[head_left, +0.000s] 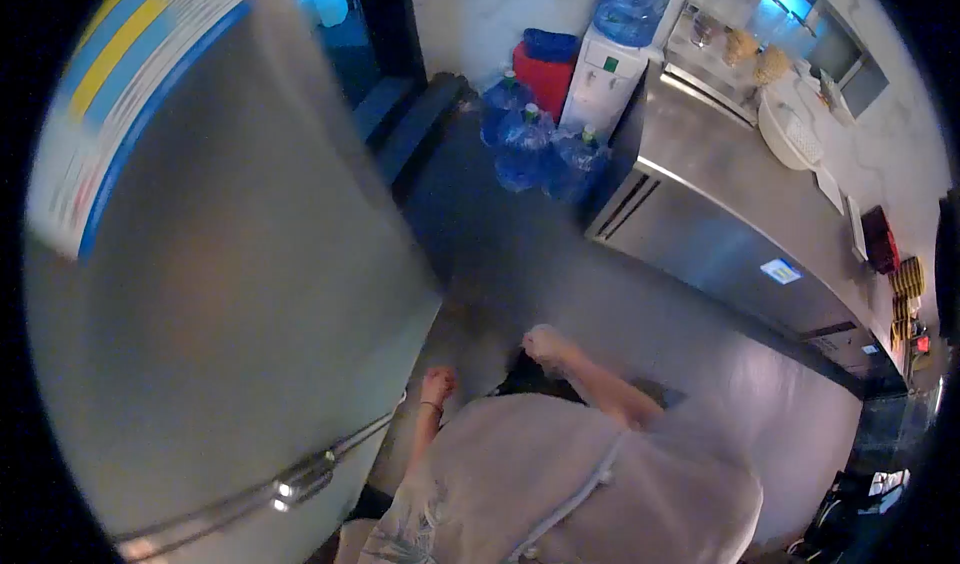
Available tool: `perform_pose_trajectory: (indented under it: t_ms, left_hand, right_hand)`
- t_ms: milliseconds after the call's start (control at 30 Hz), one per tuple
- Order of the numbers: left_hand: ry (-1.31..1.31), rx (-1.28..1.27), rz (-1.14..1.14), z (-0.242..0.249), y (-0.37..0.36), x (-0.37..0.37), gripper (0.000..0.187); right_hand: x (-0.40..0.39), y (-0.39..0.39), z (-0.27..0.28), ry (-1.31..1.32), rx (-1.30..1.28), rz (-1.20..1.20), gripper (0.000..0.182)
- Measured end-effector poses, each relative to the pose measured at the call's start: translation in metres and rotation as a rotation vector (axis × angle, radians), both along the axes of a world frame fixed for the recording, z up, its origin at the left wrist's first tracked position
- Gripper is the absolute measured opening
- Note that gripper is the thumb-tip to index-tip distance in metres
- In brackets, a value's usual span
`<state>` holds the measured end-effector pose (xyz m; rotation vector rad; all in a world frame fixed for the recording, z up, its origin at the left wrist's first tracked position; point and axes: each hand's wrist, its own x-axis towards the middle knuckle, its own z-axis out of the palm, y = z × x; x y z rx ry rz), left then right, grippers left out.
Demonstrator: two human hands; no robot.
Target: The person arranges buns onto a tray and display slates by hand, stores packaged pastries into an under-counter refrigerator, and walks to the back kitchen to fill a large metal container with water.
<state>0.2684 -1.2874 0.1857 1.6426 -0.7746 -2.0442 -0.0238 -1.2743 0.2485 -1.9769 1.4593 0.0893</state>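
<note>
My left hand (438, 383) hangs low in front of my body, beside the edge of a large steel door panel (230, 264). A dark band circles its wrist, and its fingers are curled in with nothing visible in them. My right hand (545, 343) is held forward over the floor, a little farther out. Its fingers are curled too; blur hides whether anything is in them. Neither hand touches the panel's long handle (330, 456). My light shirt (590, 484) fills the lower middle of the view.
Ahead stand several wrapped blue water bottles (525, 149) beside a white water dispenser (603, 82) and a red container (545, 79). Along the right runs a steel counter (720, 164) bearing a white basket (790, 132) and food dispensers (740, 46). A dark doorway (365, 64) opens at the upper left.
</note>
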Motion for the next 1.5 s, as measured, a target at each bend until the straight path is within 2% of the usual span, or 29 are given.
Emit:
perform_pose_trajectory:
  t_ms: [33, 67, 100, 167, 233, 267, 333, 367, 433, 467, 500, 533, 567, 633, 667, 733, 800, 867, 967, 1033, 1067, 1100, 1167, 1267, 1300, 1367, 1400, 1433, 1500]
  left_hand:
    - [0.004, 0.012, 0.005, -0.011, -0.022, -0.019, 0.016]
    - [-0.251, -0.239, -0.303, -0.018, -0.043, -0.053, 0.018]
    - [-0.497, -0.492, -0.609, -0.029, -0.066, -0.08, 0.019]
    - [-0.384, -0.482, -0.529, 0.045, -0.116, -0.131, 0.022]
    - [-0.384, -0.64, -0.875, 0.051, -0.158, -0.156, 0.022]
    - [-0.377, -0.64, -0.848, 0.032, -0.188, -0.169, 0.022]
    - [-0.334, -0.152, -0.968, -0.03, -0.271, -0.206, 0.025]
    - [-0.444, -0.115, -1.173, -0.05, -0.314, -0.227, 0.022]
    - [-0.871, -0.276, -1.741, -0.057, -0.383, -0.268, 0.017]
    - [-0.929, -0.335, -1.861, -0.062, -0.413, -0.291, 0.015]
    - [-0.873, -0.451, -1.877, -0.054, -0.448, -0.317, 0.013]
    - [-0.733, -0.612, -1.818, -0.043, -0.475, -0.339, 0.022]
    - [-0.591, -0.759, -1.751, -0.03, -0.505, -0.355, 0.031]
    - [-0.17, -0.722, -1.134, -0.007, -0.563, -0.37, 0.028]
    - [-0.184, -0.713, -1.126, -0.004, -0.6, -0.379, 0.028]
    - [0.021, -0.642, -0.766, 0.001, -0.645, -0.381, 0.024]
    - [-0.172, -0.824, -0.84, 0.01, -0.709, -0.346, 0.024]
    - [-0.165, -0.618, -0.767, -0.011, -0.742, -0.283, 0.026]
    - [-0.193, -0.44, -0.458, -0.051, -0.811, -0.167, 0.023]
    - [-0.124, -0.41, -0.033, -0.029, -0.885, -0.064, 0.024]
    - [-0.593, -0.645, -0.129, 0.005, -0.932, -0.03, 0.022]
    - [-0.648, -0.472, -0.041, 0.035, -0.956, 0.009, 0.021]
    - [-0.842, -0.652, 0.159, 0.085, -1.017, 0.079, 0.022]
    - [-0.88, -0.58, 0.381, 0.132, -1.084, 0.105, 0.018]
    - [-0.846, -0.666, 0.336, 0.097, -1.134, 0.099, 0.017]
    - [-0.817, -0.707, 0.012, 0.12, -1.198, 0.081, 0.02]
    - [-0.524, -0.62, -0.139, 0.137, -1.226, 0.072, 0.025]
    - [-0.372, -0.702, -0.37, 0.145, -1.26, 0.076, 0.029]
    - [-0.127, -0.508, -0.537, 0.183, -1.327, 0.073, 0.028]
  right_hand:
    - [-0.016, -0.005, -0.005, -0.087, -0.067, -0.21, 0.022]
    - [-0.046, -0.015, -0.006, -0.176, -0.132, -0.418, 0.024]
    - [-0.068, -0.032, -0.01, -0.167, -0.121, -0.406, 0.024]
    - [-0.086, -0.063, 0.011, -0.36, -0.095, -0.68, 0.028]
    - [-0.097, -0.084, 0.004, -0.413, -0.01, -0.761, 0.028]
    - [-0.106, -0.1, -0.001, -0.474, 0.073, -0.863, 0.028]
    - [-0.125, -0.125, 0.01, -0.257, -0.019, -1.053, 0.025]
    - [-0.157, -0.143, 0.003, -0.174, -0.044, -1.052, 0.023]
    - [-0.19, -0.113, -0.049, -0.282, -0.213, -1.165, 0.028]
    - [-0.214, -0.083, -0.072, -0.002, -0.25, -0.988, 0.026]
    - [-0.22, -0.081, -0.068, -0.085, -0.262, -1.229, 0.025]
    - [-0.221, -0.09, -0.057, 0.209, 0.219, -1.341, 0.024]
    - [-0.219, -0.077, -0.04, 0.359, 0.022, -0.91, 0.02]
    - [-0.227, -0.119, -0.035, 0.383, 0.166, -0.91, 0.017]
    - [-0.244, -0.164, -0.036, 0.369, 0.203, -0.938, 0.015]
    - [-0.279, -0.258, -0.051, 0.311, 0.203, -0.989, 0.012]
    - [-0.311, -0.385, -0.064, 0.183, 0.139, -1.054, 0.009]
    - [-0.32, -0.519, -0.064, -0.039, 0.071, -1.132, 0.007]
    - [-0.301, -0.708, -0.073, -0.531, 0.014, -1.224, 0.007]
    - [-0.26, -0.834, -0.06, -0.8, -0.002, -1.179, 0.009]
    - [-0.242, -0.901, -0.049, -0.863, 0.001, -1.114, 0.01]
    - [-0.216, -0.96, -0.026, -0.842, -0.031, -1.032, 0.01]
    - [-0.157, -1.064, 0.038, -0.66, -0.086, -0.813, 0.013]
    - [-0.068, -1.174, 0.125, -0.356, -0.113, -0.498, 0.023]
    - [-0.047, -1.215, 0.14, -0.246, -0.089, -0.386, 0.027]
    - [0.003, -1.263, 0.151, -0.042, -0.028, -0.205, 0.035]
    - [0.009, -1.28, 0.117, 0.126, -0.128, -0.057, 0.034]
    - [0.033, -1.303, 0.133, 0.123, -0.004, -0.058, 0.033]
    - [0.059, -1.353, 0.154, 0.202, -0.023, 0.034, 0.029]
